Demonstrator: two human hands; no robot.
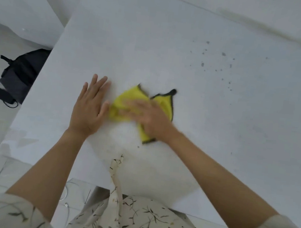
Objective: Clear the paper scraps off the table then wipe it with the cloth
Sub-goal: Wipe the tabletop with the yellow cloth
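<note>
My left hand (pixel 89 105) lay flat, fingers spread, just left of the yellow cloth (pixel 126 104), likely bracing | right hand (pixel 145 119) pressed the cloth onto the white table (pixel 171 51), fingers blurred, grip uncertain | dark specks (pixel 216 65) beyond the cloth unwiped; no scraps seen.

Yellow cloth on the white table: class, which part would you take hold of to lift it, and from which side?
Pinch the dark-edged far corner of the yellow cloth, coming from the far right. That corner pokes out free of the right hand, which presses flat on the cloth's middle, while the left hand rests on the table by its left edge.
</note>
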